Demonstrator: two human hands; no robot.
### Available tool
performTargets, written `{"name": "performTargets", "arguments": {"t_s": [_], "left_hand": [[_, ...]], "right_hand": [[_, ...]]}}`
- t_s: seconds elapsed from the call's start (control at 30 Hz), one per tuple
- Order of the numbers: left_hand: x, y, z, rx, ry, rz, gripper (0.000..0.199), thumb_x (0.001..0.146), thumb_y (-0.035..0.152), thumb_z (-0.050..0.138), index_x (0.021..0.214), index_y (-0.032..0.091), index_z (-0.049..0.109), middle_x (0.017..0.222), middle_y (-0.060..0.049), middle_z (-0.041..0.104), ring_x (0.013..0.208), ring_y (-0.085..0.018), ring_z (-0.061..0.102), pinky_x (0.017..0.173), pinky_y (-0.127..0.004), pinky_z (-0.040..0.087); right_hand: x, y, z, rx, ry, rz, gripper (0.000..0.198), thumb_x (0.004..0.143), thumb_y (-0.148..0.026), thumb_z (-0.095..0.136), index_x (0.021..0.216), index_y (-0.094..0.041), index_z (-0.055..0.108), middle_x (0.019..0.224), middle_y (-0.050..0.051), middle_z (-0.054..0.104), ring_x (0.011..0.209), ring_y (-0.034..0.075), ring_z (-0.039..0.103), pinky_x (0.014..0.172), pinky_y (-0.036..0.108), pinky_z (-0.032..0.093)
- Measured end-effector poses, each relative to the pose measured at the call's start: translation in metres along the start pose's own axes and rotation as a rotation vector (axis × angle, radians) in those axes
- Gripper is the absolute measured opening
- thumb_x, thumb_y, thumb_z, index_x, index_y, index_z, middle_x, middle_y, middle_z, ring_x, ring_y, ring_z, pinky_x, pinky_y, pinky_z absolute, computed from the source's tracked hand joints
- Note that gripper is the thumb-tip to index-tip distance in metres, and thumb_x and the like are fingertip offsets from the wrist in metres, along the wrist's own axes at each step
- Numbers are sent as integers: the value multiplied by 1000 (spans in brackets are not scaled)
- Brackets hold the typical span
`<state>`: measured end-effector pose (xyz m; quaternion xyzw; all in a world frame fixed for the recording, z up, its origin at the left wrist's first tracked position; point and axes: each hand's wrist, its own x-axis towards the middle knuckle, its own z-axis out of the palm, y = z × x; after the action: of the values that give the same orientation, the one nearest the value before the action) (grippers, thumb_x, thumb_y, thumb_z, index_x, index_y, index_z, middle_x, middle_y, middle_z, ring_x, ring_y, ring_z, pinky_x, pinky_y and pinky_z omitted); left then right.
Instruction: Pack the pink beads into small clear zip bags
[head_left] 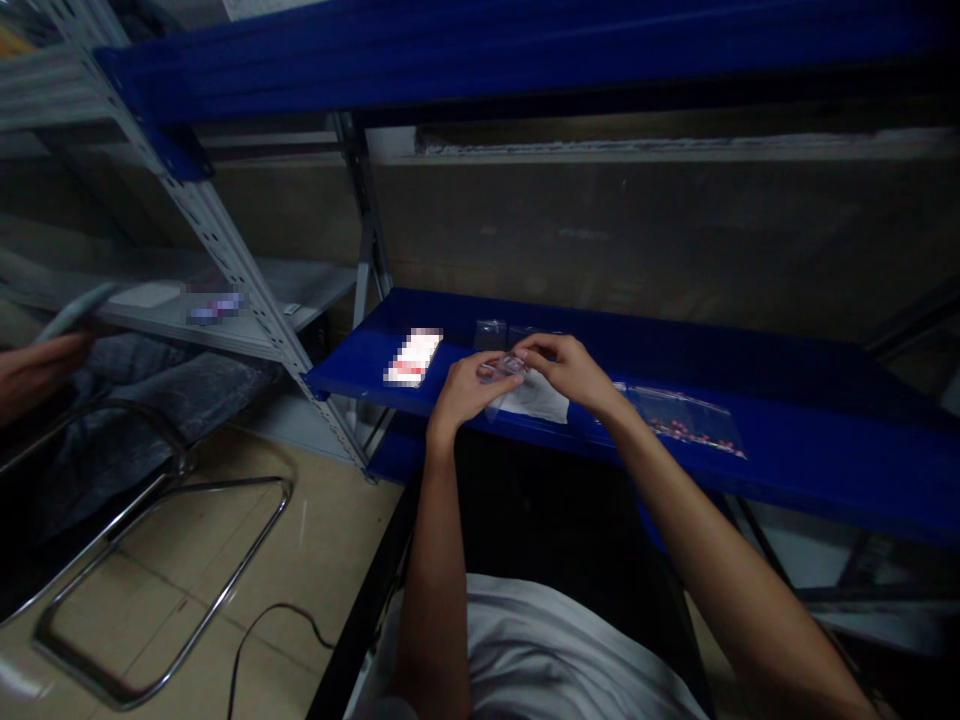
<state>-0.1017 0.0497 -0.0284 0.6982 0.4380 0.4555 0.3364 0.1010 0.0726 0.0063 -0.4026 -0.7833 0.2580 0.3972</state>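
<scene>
Over the front edge of the blue shelf, my left hand (469, 388) and my right hand (568, 368) meet, fingers closed on a small clear plastic bag (495, 375). Whether anything is inside it is too blurred to tell. Below my fingers lies a white sheet (541, 400), partly covered by the hands. To the right, by my right forearm, a clear bag (686, 420) of small pinkish pieces rests flat. Another clear bag (491, 332) lies just behind my left hand.
A phone with a lit screen (414, 358) lies on the blue shelf (795, 400), left of my hands. A perforated metal post (225, 250) stands farther left. Beyond it is another person's hand (45, 375) beside a metal-framed chair (281, 490). A blue beam (525, 60) crosses overhead.
</scene>
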Motion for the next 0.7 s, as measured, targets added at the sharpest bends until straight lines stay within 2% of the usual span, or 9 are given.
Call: {"name": "performTargets", "arguments": {"t_s": [0.13, 0.2, 0.3, 0.47, 0.7], "left_hand": [[-1, -2, 0, -14, 10, -13, 51, 80, 46, 83, 123, 18, 75, 111, -11, 79, 94, -22, 74, 80, -30, 57], [-1, -4, 0, 5, 25, -19, 50, 80, 45, 84, 122, 18, 76, 110, -11, 79, 94, -22, 74, 81, -30, 57], [1, -6, -1, 22, 40, -17, 51, 79, 46, 85, 121, 18, 76, 110, -10, 79, 95, -22, 73, 84, -31, 58], [1, -8, -5, -16, 39, -32, 53, 81, 46, 83, 123, 16, 75, 112, -12, 78, 96, -21, 74, 78, -27, 58], [-1, -11, -6, -32, 32, -52, 53, 82, 45, 82, 125, 15, 74, 113, -12, 78, 91, -20, 74, 71, -25, 58]], "right_hand": [[2, 28, -2, -136, 95, 104, 15, 89, -28, 63, 93, -19, 76, 85, 6, 77, 72, 19, 65, 67, 29, 44], [1, 43, 2, -222, 84, 135, 13, 84, -19, 63, 87, -19, 75, 83, 5, 77, 72, 19, 65, 67, 28, 43], [-1, 58, 15, -315, 22, 136, 15, 82, -16, 62, 87, -20, 76, 77, 3, 75, 69, 18, 64, 66, 27, 41], [-3, 63, 34, -355, -18, 93, 16, 84, -18, 64, 92, -20, 76, 83, 5, 77, 73, 19, 67, 69, 27, 43], [0, 63, 40, -377, -69, 38, 19, 85, -12, 60, 92, -19, 77, 96, 8, 79, 83, 22, 70, 75, 27, 44]]}}
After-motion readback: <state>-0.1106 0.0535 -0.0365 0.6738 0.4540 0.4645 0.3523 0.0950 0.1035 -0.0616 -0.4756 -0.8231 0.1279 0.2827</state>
